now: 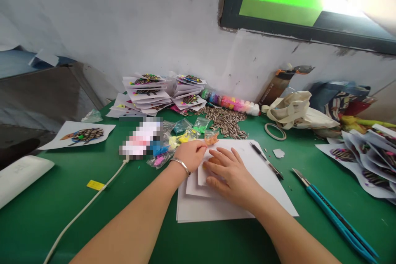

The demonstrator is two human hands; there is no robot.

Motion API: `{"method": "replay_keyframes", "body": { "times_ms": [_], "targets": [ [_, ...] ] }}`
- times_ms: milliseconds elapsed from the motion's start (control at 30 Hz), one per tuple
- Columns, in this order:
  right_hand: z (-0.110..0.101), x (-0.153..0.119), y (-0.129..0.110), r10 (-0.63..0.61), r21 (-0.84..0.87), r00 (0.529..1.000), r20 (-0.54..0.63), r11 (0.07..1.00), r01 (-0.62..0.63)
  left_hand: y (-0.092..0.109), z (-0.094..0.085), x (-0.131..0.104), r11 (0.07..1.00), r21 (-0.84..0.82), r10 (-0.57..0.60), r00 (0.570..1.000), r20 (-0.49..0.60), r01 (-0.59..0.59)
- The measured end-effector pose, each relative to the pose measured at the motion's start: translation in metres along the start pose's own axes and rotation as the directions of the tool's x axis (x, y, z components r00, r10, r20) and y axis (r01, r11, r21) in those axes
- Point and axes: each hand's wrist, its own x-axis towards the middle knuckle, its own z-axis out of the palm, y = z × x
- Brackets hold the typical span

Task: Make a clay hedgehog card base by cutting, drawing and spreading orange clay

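My left hand (192, 156), with a silver bangle at the wrist, is closed with its fingertips at the upper left of a small stack of white paper (193, 185). What it pinches, if anything, is hidden. Right beside it, my right hand (229, 175) lies over the stack with its fingers stretched and slightly apart. A bit of orange-yellow material (213, 161) shows under those fingers, mostly covered. Just beyond the fingertips sits a small clear bag of orange clay (211, 137). Larger white sheets (262, 206) lie beneath the stack.
Bags of coloured clay (185, 135), a heap of sunflower seeds (227, 121) and stacked seed-decorated sheets (148, 97) lie behind. A black pen (266, 160) and a blue utility knife (334, 214) are at right. A white cable (83, 210) runs across the left of the green table.
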Motion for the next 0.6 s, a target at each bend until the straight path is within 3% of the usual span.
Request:
{"method": "replay_keyframes", "body": {
  "times_ms": [367, 600],
  "targets": [
    [0.0029, -0.0002, -0.0043, -0.039, -0.064, 0.999, 0.012, 0.997, 0.040, -0.0009, 0.0008, 0.0000, 1.000, 0.022, -0.001, 1.000, 0.000, 0.001],
    [-0.0001, 0.0015, 0.0014, -0.003, 0.077, 1.000, -0.016, 0.997, 0.004, 0.0004, -0.0007, -0.0010, 1.000, 0.016, -0.001, 1.000, 0.006, 0.001]
  ]
}}
